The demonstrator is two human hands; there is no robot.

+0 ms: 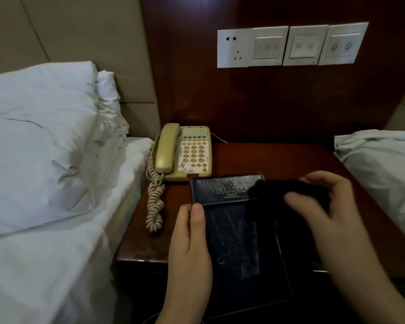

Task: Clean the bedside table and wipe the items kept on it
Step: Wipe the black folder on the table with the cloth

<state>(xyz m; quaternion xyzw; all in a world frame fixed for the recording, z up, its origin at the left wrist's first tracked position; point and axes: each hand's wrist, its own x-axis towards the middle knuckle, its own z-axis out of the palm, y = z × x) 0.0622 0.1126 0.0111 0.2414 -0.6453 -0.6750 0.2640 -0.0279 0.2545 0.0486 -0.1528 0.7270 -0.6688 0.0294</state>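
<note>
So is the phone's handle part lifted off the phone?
No, the handset lies in its cradle on the left side of the beige phone, and neither hand touches it.

Both hands forward; fingers curled

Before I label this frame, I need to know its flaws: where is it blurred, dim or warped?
Head view: right hand and dark cloth are motion-blurred; the dark folder sits in dim light; glare washes the switch panels; wide-angle bends their row.

Right hand motion-blurred; dark cloth hides folder top-right corner; emboss txt unreadable.
</note>
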